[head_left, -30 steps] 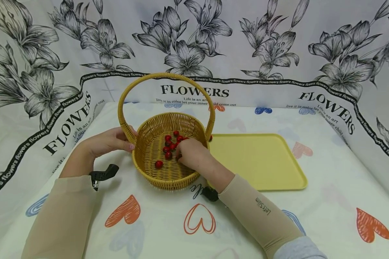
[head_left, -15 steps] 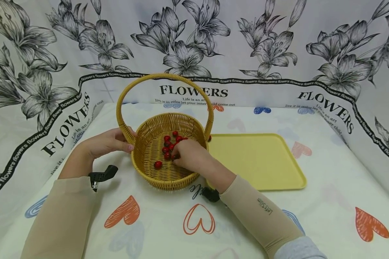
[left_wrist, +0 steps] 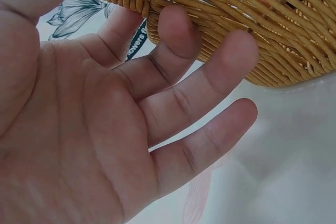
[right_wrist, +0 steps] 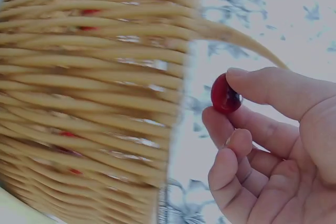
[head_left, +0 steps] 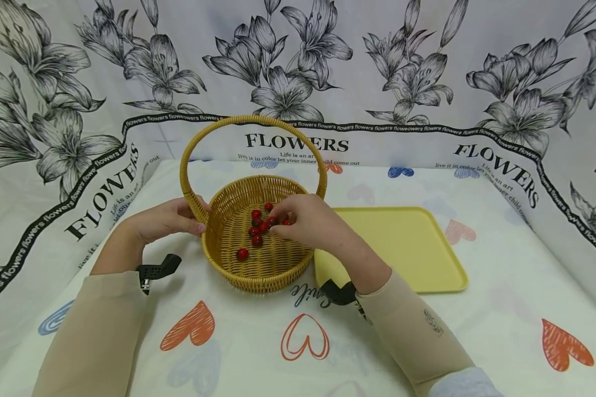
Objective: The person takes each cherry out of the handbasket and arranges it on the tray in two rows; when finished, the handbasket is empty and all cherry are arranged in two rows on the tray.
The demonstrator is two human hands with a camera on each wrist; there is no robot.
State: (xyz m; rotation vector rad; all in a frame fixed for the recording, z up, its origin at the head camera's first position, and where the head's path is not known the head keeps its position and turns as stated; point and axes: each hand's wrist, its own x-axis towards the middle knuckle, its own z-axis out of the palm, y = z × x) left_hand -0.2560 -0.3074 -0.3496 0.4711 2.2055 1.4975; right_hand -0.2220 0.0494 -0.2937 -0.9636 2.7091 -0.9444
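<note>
The right hand (head_left: 310, 220) pinches one raised red fruit (right_wrist: 221, 95), the left hand (head_left: 161, 218) grips the basket (head_left: 260, 284), and other fruits (head_left: 242, 254), exact count unclear, lie inside unlifted.

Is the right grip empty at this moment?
No, the right wrist view shows the right grip pinching a red fruit.

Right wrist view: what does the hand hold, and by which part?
The right hand pinches a small red fruit by opposite sides of its round body, between thumb and finger.
</note>
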